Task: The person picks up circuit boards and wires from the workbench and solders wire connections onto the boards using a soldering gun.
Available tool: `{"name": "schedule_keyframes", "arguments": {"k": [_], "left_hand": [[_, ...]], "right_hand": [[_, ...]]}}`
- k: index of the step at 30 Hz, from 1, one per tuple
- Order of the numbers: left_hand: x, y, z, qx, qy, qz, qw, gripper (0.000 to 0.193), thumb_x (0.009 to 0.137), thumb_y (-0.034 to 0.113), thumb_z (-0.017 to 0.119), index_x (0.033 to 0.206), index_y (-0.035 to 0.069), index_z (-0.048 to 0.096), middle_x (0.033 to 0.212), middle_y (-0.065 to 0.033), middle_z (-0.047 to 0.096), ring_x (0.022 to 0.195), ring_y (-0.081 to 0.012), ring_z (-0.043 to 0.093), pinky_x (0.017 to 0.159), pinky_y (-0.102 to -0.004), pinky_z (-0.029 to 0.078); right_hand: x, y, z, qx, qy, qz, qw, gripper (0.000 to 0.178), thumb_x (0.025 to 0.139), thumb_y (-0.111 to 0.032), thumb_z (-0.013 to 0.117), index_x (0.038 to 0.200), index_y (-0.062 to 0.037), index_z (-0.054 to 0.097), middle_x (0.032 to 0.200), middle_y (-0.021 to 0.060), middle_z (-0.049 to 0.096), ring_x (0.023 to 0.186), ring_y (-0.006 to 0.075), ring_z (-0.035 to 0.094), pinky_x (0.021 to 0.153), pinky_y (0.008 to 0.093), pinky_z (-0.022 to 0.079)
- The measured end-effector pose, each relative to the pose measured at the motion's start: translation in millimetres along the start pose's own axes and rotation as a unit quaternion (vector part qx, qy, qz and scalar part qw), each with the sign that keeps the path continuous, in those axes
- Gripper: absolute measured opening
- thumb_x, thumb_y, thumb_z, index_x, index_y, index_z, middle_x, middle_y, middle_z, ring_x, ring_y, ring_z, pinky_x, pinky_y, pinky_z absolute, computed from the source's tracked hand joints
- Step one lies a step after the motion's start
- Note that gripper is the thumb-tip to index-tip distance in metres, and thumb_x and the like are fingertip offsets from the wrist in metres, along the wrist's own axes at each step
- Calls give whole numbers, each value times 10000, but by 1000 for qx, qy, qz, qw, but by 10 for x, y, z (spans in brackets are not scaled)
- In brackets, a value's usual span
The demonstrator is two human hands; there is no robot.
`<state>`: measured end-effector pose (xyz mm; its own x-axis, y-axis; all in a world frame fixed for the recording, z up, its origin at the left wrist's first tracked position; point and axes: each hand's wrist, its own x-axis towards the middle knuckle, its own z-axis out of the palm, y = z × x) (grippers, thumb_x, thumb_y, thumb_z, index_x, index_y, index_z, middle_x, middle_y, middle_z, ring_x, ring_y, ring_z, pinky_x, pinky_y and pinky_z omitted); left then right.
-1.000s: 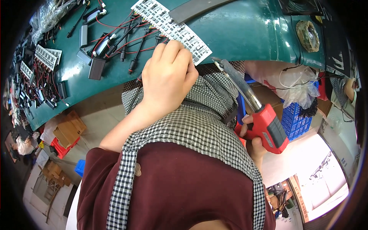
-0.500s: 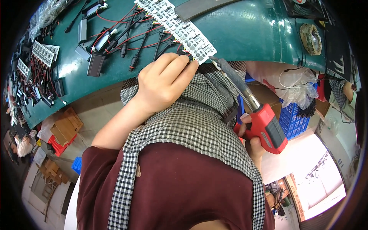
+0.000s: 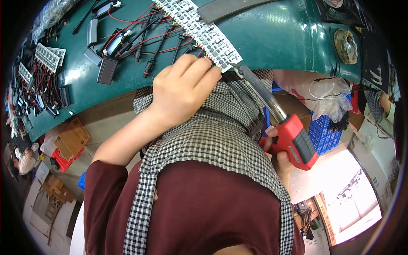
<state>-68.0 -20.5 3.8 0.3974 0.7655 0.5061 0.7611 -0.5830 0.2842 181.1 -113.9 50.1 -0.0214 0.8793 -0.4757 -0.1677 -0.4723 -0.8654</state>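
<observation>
A long white circuit board panel (image 3: 216, 46), covered in rows of small dark and light parts, lies slantwise on the green table. Its near end reaches the table's front edge. My left hand (image 3: 183, 91) is closed, its fingertips pressed together at that end's left corner; what they pinch is hidden behind the fingers. My right hand (image 3: 284, 163), partly covered by the tool, grips a red and black soldering gun (image 3: 298, 144). The gun's tip meets or nearly meets the panel's near right corner. Black cables with red wires (image 3: 163, 40) lie along the panel's left side.
A dark flat bar (image 3: 229, 10) rests against the panel's far part. Black rectangular cases (image 3: 107, 70) sit to the left, beyond them a heap of wired parts (image 3: 44, 91). At right are a tape roll (image 3: 345, 46) and, below the table, a blue crate (image 3: 325, 134).
The panel has shifted very slightly right and down in view. My left forearm and elbow have swung a little outward. The soldering gun's tip stays at the panel's corner.
</observation>
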Motion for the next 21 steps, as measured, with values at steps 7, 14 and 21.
{"name": "schedule_keyframes", "arguments": {"k": [7,14,21], "left_hand": [[78,79,44,-121,-9,-187,975,143,666,59,673,768,84,576,777,-23,523,732,-210,519,597,-325,428],[124,117,-30,-99,-62,-229,966,155,692,7,660,807,55,567,822,-54,546,697,-215,538,590,-325,436],[98,99,-47,-67,-68,-186,978,129,694,19,682,773,48,584,775,-54,563,666,-222,558,576,-313,453]], "right_hand": [[32,-12,-56,-24,-44,-14,999,706,725,-498,712,1134,53,546,797,46,550,713,120,504,649,243,384],[17,28,-100,-15,-50,-9,999,724,723,-509,711,1145,53,535,783,45,548,696,115,500,641,241,383],[10,-16,-36,-15,-31,-13,999,725,726,-508,709,1147,55,533,773,46,548,689,118,502,642,248,387]]}}
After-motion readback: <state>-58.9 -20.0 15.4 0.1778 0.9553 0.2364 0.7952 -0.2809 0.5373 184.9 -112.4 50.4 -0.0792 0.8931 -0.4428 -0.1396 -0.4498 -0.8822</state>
